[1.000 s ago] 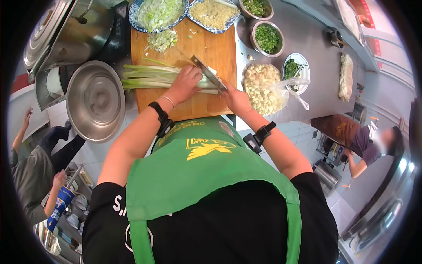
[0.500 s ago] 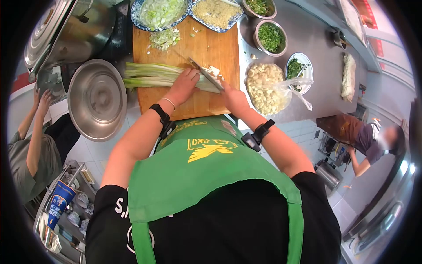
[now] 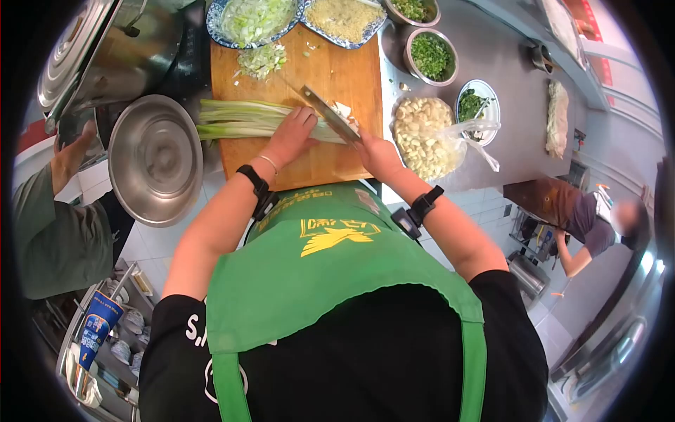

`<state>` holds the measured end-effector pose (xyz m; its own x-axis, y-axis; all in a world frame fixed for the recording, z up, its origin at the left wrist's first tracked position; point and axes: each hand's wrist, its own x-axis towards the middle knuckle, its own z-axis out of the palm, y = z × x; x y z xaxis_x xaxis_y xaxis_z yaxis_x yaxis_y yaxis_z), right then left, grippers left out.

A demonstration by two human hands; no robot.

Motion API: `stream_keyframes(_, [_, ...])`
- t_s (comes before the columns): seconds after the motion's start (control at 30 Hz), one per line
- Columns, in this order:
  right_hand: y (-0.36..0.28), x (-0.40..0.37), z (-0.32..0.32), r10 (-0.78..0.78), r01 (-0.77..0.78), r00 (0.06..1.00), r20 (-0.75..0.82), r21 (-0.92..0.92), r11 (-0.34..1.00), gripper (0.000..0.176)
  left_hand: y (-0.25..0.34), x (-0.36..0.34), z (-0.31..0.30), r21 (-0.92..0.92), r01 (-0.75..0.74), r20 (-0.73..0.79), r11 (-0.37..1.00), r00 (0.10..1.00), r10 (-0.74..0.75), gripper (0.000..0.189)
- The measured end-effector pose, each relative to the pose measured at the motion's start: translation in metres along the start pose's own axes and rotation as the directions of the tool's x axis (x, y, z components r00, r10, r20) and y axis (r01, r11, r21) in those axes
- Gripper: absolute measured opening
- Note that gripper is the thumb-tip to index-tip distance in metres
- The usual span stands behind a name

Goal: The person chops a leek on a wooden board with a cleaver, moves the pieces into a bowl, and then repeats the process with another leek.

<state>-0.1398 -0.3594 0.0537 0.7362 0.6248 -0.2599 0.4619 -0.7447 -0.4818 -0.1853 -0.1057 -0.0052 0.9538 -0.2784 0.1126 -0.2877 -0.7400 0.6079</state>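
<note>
A bundle of scallions lies across the wooden cutting board, roots end to the right. My left hand presses down on the bundle with fingers bent together. In my right hand is the handle of a cleaver. Its broad blade slants across the scallions just right of my left fingertips, face partly turned up. White chopped pieces show beyond the blade. A small heap of chopped scallion sits at the board's far side.
Patterned plates hold sliced scallion and minced garlic. On the right stand a bowl of chopped greens, a bag of pale cubes and a white bowl. A steel basin is left. Other people stand at both sides.
The cleaver blade has tilted, showing more of its face, while my left hand stays nearly in place. The person at the left has shifted their arm and body.
</note>
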Motion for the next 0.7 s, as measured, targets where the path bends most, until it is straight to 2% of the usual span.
stream_keyframes(0.1, [-0.009, 0.0, -0.023, -0.016, 0.017, 0.999, 0.03, -0.042, 0.999, 0.023, -0.005, -0.005, -0.014, 0.03, 0.004, -0.004, 1.0, 1.0, -0.004, 0.049])
stream_keyframes(0.17, [-0.025, -0.003, -0.037, 0.071, -0.052, 0.98, 0.183, -0.104, 0.993, 0.02, -0.015, -0.007, -0.014, 0.008, 0.017, 0.017, 1.0, 1.0, -0.017, 0.049])
stream_keyframes(0.2, [-0.024, -0.003, -0.029, 0.071, -0.053, 0.98, 0.184, -0.105, 0.993, 0.02, -0.016, -0.008, -0.013, 0.007, 0.018, 0.017, 1.0, 1.0, -0.018, 0.049])
stream_keyframes(0.27, [-0.018, -0.002, 0.002, 0.034, -0.036, 0.995, 0.097, 0.017, 0.999, 0.018, -0.017, -0.01, -0.012, 0.004, 0.052, 0.033, 0.999, 0.998, -0.052, 0.048])
stream_keyframes(0.3, [-0.016, 0.002, 0.013, 0.033, -0.036, 0.994, 0.102, 0.018, 0.999, 0.018, -0.018, -0.012, -0.009, 0.002, 0.056, 0.034, 0.998, 0.998, -0.056, 0.048])
stream_keyframes(0.37, [-0.013, 0.019, 0.027, -0.047, 0.048, 0.999, 0.017, -0.08, 0.996, 0.014, -0.023, -0.012, -0.004, 0.021, 0.04, 0.024, 0.999, 0.999, -0.04, 0.048])
stream_keyframes(0.5, [-0.009, 0.024, -0.002, -0.054, 0.054, 0.999, -0.007, -0.008, 0.999, 0.012, -0.019, -0.008, -0.013, 0.013, 0.05, 0.004, 0.999, 0.999, -0.05, 0.046])
stream_keyframes(0.6, [-0.027, 0.01, -0.024, 0.008, -0.002, 0.993, 0.121, -0.049, 0.999, 0.012, -0.017, -0.015, -0.019, 0.036, 0.04, -0.012, 0.999, 0.999, -0.04, 0.047])
stream_keyframes(0.7, [-0.032, 0.002, 0.003, -0.02, 0.026, 0.996, 0.092, -0.059, 0.998, 0.013, -0.023, -0.016, -0.016, 0.034, 0.082, 0.029, 0.996, 0.996, -0.083, 0.048])
